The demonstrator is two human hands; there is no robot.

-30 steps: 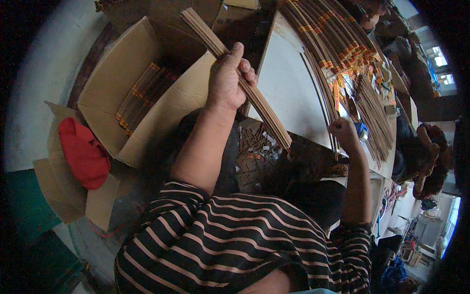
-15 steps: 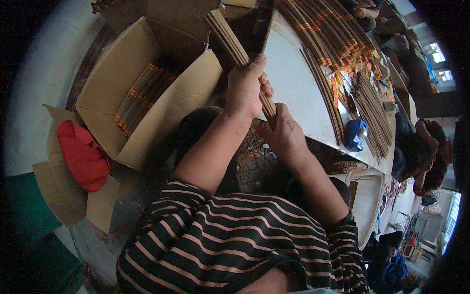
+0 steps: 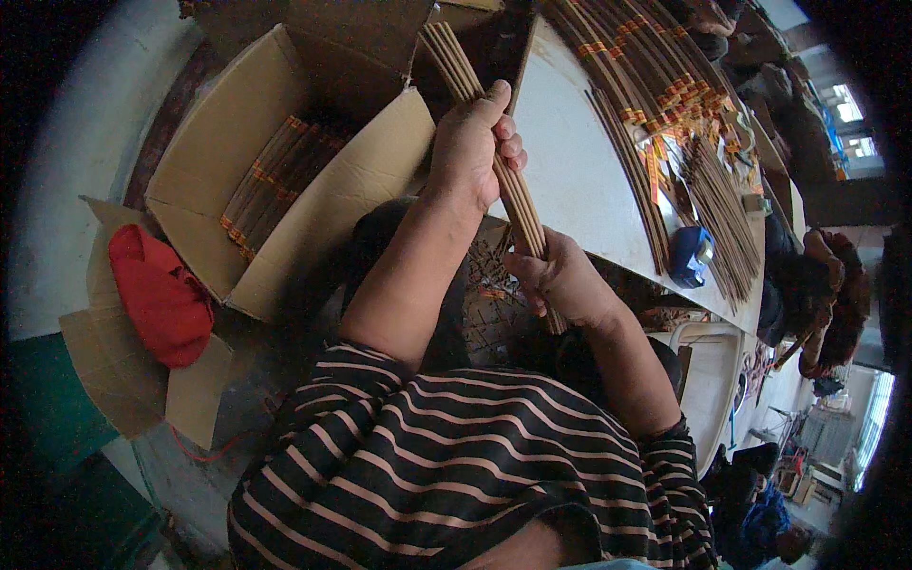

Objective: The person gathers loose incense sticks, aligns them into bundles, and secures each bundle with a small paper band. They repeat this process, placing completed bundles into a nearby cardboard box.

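Centrally, a bundle of thin brown sticks (image 3: 494,161) slants between both hands: left hand (image 3: 472,142) wrapped around its middle, right hand (image 3: 562,280) clasping its lower end, fingers curled tight. Beside them, an open corrugated cardboard box (image 3: 370,180) holds banded sticks; more sticks (image 3: 665,114) fan across the pale table (image 3: 570,171); red cloth (image 3: 161,294) lies crumpled.

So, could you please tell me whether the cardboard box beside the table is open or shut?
Open: the cardboard box has its flaps spread outward, and banded brown sticks show inside.
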